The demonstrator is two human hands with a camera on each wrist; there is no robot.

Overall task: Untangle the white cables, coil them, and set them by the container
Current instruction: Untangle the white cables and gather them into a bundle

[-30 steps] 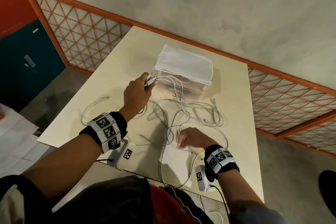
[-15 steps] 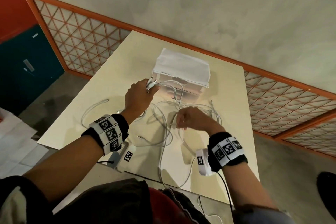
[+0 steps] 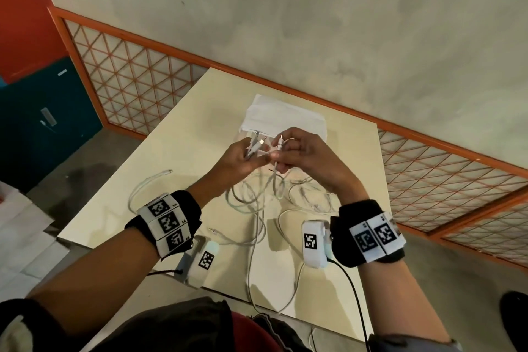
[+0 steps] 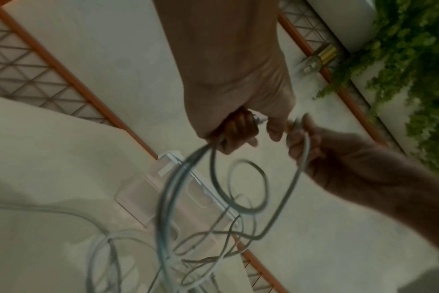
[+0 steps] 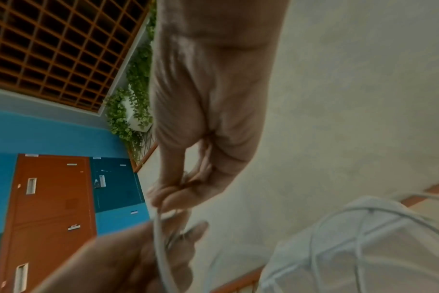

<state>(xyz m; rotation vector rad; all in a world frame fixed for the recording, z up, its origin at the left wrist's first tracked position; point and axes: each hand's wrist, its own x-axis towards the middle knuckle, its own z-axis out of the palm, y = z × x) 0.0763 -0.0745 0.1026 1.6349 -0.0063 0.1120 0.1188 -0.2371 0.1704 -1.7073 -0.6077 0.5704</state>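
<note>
Both hands are raised above the pale cream tabletop (image 3: 183, 123), fingertips almost meeting. The left hand (image 3: 237, 158) clenches a bundle of thin white cable ends with metal plugs (image 3: 254, 146); the right hand (image 3: 305, 154) pinches another white plug end (image 3: 280, 143) between thumb and fingers. From both grips the tangled white cables (image 3: 257, 197) hang toward six o'clock onto the table. The clear plastic container with a white lid (image 3: 285, 120) sits at twelve o'clock, just beyond the hands.
</note>
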